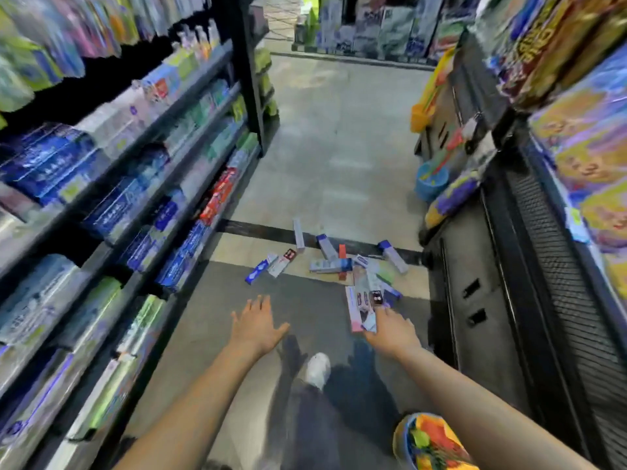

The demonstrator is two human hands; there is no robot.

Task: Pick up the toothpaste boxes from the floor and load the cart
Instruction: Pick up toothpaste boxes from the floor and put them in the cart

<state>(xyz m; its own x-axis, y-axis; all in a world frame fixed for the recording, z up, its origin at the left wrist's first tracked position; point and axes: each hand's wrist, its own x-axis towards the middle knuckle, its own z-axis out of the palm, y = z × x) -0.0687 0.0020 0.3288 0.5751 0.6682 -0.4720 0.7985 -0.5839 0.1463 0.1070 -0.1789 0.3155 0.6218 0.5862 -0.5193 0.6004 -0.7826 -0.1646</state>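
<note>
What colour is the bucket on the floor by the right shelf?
Light blue bucket, seen in the head view.

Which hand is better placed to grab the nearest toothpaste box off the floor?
Right. The right hand is already at the near end of the pink-edged box in the floor pile, apparently touching it. The left hand hovers open over bare floor, with the nearest blue box further ahead.

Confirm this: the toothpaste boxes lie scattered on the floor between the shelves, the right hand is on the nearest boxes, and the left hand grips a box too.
Not quite. The head view shows the left hand open with fingers spread, holding nothing. The rest stands: the toothpaste boxes lie scattered on the floor between the shelves, and the right hand is on the nearest boxes.
</note>
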